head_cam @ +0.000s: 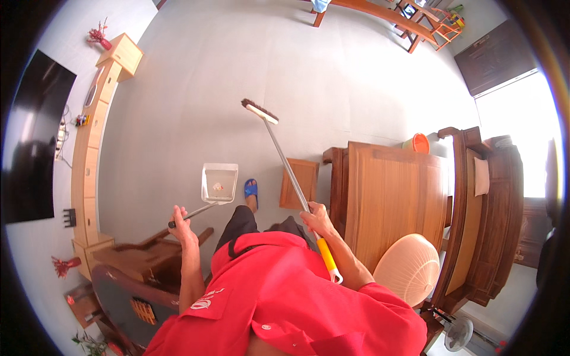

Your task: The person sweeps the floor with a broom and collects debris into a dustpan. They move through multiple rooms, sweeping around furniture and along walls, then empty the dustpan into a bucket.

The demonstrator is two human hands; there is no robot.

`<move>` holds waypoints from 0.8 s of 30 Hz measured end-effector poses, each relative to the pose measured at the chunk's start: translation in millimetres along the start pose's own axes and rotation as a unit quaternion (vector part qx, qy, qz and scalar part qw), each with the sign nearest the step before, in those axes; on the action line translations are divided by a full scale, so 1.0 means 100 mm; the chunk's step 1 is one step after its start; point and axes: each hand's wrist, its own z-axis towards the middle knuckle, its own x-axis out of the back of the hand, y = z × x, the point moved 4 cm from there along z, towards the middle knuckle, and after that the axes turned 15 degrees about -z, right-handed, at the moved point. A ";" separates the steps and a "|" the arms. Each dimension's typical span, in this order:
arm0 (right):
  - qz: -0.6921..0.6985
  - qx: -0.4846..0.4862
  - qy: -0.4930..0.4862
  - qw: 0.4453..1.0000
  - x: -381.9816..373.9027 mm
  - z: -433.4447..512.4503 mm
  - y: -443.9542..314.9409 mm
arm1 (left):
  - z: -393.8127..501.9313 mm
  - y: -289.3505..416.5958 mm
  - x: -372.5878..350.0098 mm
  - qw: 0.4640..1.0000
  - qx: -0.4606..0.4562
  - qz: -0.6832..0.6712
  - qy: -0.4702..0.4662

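My left hand (180, 224) grips the handle of a long-handled white dustpan (219, 166), which lies on the floor ahead of me to the left. A small heap of pale and reddish debris (217, 187) sits inside the pan. In my right hand (318, 219) is the metal pole of a broom (285, 160); its yellow grip (327, 253) reaches back along my right side. The broom head (260, 111), white with dark bristles, is out in front, beyond the pan and to its right. Whether the bristles touch the floor I cannot tell.
A blue slipper (251, 189) is on my foot beside the pan. To the right stand a low wooden stool (299, 182), a large wooden table (396, 191), an orange bin (420, 143) and a wooden bench (490, 240). A long light-wood cabinet (91, 155) lines the left wall.
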 end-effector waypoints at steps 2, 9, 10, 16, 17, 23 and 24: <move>0.018 -0.006 0.029 0.999 0.00 0.29 -0.18 | 0.45 0.02 -0.37 0.999 0.002 0.023 -0.037; 0.100 -0.094 0.072 0.988 0.50 0.76 -0.72 | 1.26 0.22 -2.19 0.989 -0.034 0.076 -0.123; 0.111 -0.104 0.086 0.985 0.54 0.84 -0.72 | 1.37 0.18 -2.47 0.985 -0.038 0.082 -0.146; 0.138 -0.137 0.143 0.970 1.09 1.72 -0.89 | 1.86 -0.13 -4.10 0.965 -0.021 0.141 -0.221; 0.141 -0.145 0.155 0.967 1.25 1.89 -0.86 | 1.84 -0.15 -4.44 0.964 -0.017 0.144 -0.222; 0.164 -0.193 0.181 0.950 2.41 2.72 -1.18 | 1.76 -0.18 -6.30 0.955 -0.012 0.149 -0.256; 0.158 -0.192 0.196 0.949 2.57 2.81 -1.19 | 1.79 -0.17 -6.59 0.953 -0.017 0.148 -0.265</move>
